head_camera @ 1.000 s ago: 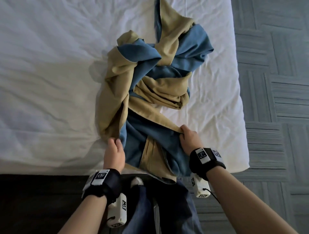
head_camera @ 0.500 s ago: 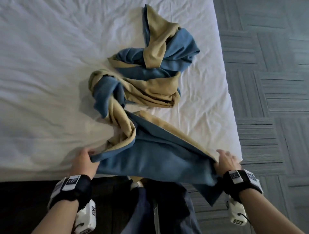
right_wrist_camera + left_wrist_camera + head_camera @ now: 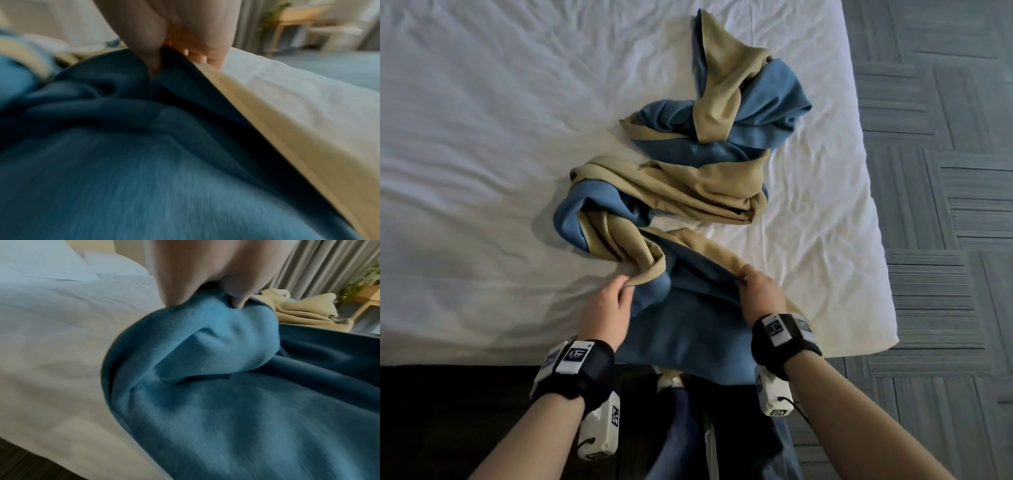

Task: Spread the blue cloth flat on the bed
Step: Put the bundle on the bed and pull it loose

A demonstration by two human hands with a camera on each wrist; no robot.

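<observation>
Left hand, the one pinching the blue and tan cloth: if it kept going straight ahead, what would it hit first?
Probably the twisted tan-and-blue roll of the cloth just beyond the left hand, though depth is unclear; past that, white bed sheet.

Blue cloth (image 3: 698,329) (tan-backed), white bed (image 3: 482,171).

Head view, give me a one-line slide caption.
Both hands, left hand and right hand, grip the twisted blue cloth near the bed edge.

Soft, matt, fleecy blue cloth (image 3: 688,329) with smooth tan reverse side; crisp, wrinkled white cotton-like sheet on bed (image 3: 482,171); ribbed grey carpet tiles on floor (image 3: 945,171); black fabric wrist straps (image 3: 585,370).
</observation>
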